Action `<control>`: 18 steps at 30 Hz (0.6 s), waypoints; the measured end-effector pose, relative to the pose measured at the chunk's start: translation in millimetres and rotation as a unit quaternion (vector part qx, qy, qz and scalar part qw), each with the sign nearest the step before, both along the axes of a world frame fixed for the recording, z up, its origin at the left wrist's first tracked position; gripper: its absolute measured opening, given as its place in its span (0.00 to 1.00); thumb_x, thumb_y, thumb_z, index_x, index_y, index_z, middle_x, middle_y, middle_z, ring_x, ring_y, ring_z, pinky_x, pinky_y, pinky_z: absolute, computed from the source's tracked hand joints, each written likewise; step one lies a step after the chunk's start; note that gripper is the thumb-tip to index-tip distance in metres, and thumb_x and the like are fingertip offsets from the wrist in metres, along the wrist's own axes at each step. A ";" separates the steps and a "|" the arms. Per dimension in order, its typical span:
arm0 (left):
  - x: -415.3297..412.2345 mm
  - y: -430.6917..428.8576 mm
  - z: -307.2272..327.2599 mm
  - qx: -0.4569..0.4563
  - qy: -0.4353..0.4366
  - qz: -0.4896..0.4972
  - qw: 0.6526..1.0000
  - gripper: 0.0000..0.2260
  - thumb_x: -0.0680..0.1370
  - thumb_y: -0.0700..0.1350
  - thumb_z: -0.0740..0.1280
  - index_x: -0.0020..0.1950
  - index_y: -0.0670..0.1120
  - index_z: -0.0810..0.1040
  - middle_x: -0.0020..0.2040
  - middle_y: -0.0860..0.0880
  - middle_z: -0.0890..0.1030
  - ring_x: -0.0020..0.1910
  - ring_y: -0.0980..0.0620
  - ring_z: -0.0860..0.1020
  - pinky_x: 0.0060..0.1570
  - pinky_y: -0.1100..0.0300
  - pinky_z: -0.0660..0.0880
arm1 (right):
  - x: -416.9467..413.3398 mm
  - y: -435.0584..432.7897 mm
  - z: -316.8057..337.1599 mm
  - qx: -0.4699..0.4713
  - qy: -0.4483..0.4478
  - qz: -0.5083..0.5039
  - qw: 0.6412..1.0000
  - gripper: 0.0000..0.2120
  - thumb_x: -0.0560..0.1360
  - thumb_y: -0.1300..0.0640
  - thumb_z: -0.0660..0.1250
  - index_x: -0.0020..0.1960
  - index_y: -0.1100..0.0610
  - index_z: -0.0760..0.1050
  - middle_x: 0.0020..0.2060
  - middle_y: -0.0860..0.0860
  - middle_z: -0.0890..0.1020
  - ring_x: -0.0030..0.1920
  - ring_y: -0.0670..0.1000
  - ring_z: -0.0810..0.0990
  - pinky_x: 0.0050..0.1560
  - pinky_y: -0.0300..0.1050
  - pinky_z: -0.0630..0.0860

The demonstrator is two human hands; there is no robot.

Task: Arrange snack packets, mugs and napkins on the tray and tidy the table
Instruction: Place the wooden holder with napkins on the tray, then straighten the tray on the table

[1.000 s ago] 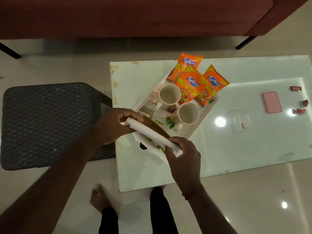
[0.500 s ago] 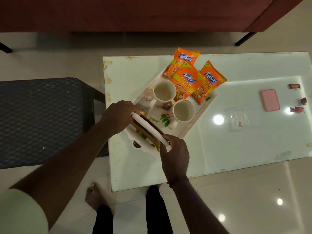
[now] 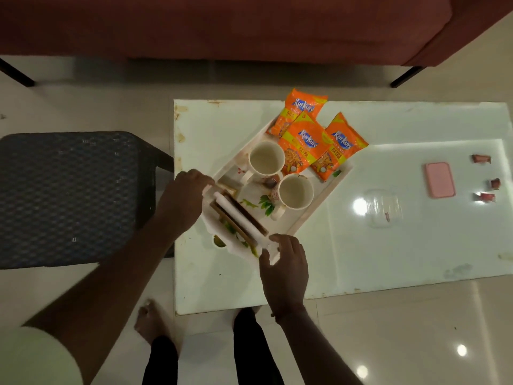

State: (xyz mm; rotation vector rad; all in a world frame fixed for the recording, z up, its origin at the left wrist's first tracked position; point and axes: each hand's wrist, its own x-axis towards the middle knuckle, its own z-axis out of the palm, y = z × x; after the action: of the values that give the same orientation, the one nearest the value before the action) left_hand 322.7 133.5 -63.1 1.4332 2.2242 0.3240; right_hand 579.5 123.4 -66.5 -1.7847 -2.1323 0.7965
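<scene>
Glossy white table (image 3: 388, 259) before a red sofa (image 3: 222, 26), dark woven chair (image 3: 69, 195) at its left. Lying slantwise on the table, a white tray (image 3: 319, 201): three orange snack packets (image 3: 302, 148) overlapping at its far end, two mugs (image 3: 267, 158) mid-tray, white napkins (image 3: 237, 215) upright in a brown holder (image 3: 249, 215) at its near end. Left grip (image 3: 183, 198) curled against the tray's near-left rim, blurred; cannot tell whether holding. Right grip (image 3: 284, 262) pinching the tray's near corner, just beside the napkins. Farther right: pink lid (image 3: 440, 180), clear box (image 3: 384, 208), small wrappers (image 3: 481, 158).
</scene>
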 end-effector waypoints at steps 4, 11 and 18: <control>17.8 -39.7 16.0 0.052 0.001 0.093 0.994 0.18 0.74 0.35 0.69 0.63 0.47 0.76 0.63 0.45 0.76 0.63 0.44 0.74 0.63 0.48 0.73 | 26.0 4.1 29.8 0.019 0.004 0.054 0.998 0.19 0.69 0.58 0.73 0.57 0.47 0.74 0.52 0.43 0.79 0.51 0.46 0.77 0.49 0.42 0.78; 71.1 -85.2 7.4 0.064 -0.238 0.443 0.862 0.16 0.79 0.52 0.65 0.64 0.46 0.76 0.61 0.44 0.79 0.57 0.46 0.78 0.54 0.48 0.75 | 71.2 74.5 67.6 0.076 0.012 0.071 0.995 0.12 0.70 0.58 0.73 0.53 0.49 0.78 0.50 0.43 0.81 0.53 0.46 0.78 0.53 0.43 0.73; 117.5 -91.9 -15.9 0.073 -0.372 0.586 0.716 0.20 0.79 0.50 0.66 0.69 0.44 0.71 0.61 0.41 0.77 0.58 0.44 0.76 0.64 0.40 0.72 | 67.3 216.9 86.2 0.063 0.096 -0.011 0.993 0.11 0.72 0.55 0.73 0.53 0.54 0.79 0.48 0.45 0.82 0.49 0.46 0.79 0.51 0.36 0.72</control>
State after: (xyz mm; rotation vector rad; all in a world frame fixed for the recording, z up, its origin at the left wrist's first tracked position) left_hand 440.2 41.5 -79.0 -0.3284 2.0348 1.2249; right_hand 646.8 340.3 19.6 -1.5975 -1.9892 0.7746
